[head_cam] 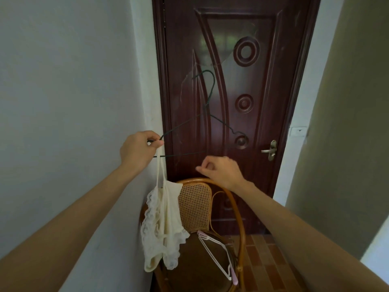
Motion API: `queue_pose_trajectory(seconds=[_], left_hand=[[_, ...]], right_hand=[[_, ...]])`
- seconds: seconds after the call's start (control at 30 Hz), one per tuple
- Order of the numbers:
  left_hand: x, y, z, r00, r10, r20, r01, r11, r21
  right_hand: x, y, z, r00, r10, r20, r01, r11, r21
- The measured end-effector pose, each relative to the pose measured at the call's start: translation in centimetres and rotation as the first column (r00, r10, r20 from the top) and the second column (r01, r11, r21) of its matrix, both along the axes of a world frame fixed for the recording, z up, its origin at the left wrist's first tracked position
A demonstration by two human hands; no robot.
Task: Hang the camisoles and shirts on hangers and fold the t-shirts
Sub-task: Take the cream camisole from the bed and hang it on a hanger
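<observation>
A cream lace camisole (163, 226) hangs by its thin straps from the left end of a dark wire hanger (207, 106). My left hand (140, 151) pinches that hanger end together with the strap, holding both up in front of the door. My right hand (221, 170) hovers lower and to the right, its fingers curled; whether it holds a strap cannot be made out. The hanger's hook points up against the door.
A dark red wooden door (235, 102) with a metal handle (269, 150) stands straight ahead. Below is a rattan chair (195, 204) with white and pink hangers (219, 256) on its seat. A white wall is at the left, another wall at the right.
</observation>
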State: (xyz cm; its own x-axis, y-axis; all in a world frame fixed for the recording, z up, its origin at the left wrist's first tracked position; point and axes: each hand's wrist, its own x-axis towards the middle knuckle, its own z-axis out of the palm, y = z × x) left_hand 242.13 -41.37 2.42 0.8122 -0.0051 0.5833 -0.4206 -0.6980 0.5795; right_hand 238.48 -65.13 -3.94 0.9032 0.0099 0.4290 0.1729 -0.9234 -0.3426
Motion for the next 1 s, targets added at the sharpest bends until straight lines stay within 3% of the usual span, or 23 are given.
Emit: queue_pose_trajectory(seconds=[0.1, 0.2, 0.53, 0.83, 0.9, 1.0], left_hand=[[-0.5, -0.4, 0.5, 0.999, 0.021, 0.044, -0.023, 0.999, 0.047], [-0.9, -0.7, 1.1, 0.998, 0.020, 0.067, -0.026, 0.996, 0.090], [-2.1, 0.8, 1.4, 0.995, 0.008, 0.099, -0.028, 0.978, 0.205], [-2.7, 2.9, 0.5, 0.996, 0.024, 0.091, -0.037, 0.989, 0.144], [-2.7, 3.3, 0.4, 0.996, 0.046, 0.077, -0.054, 0.993, 0.102], [-2.4, 3.4, 0.3, 0.997, 0.051, 0.054, -0.054, 0.997, 0.051]], right_hand=[[1.8, 3.9, -2.4, 0.968, 0.042, -0.249, -0.061, 0.996, -0.068], [3.2, 6.7, -4.4, 0.933, 0.059, -0.356, -0.104, 0.989, -0.109], [4.7, 7.1, -5.1, 0.973, -0.101, -0.207, 0.091, 0.994, -0.059], [5.8, -0.6, -5.1, 0.914, -0.313, -0.260, 0.319, 0.947, -0.019], [5.4, -2.0, -4.8, 0.908, -0.291, -0.301, 0.313, 0.949, 0.028], [4.8, -1.4, -5.0, 0.920, -0.097, -0.380, 0.176, 0.968, 0.178]])
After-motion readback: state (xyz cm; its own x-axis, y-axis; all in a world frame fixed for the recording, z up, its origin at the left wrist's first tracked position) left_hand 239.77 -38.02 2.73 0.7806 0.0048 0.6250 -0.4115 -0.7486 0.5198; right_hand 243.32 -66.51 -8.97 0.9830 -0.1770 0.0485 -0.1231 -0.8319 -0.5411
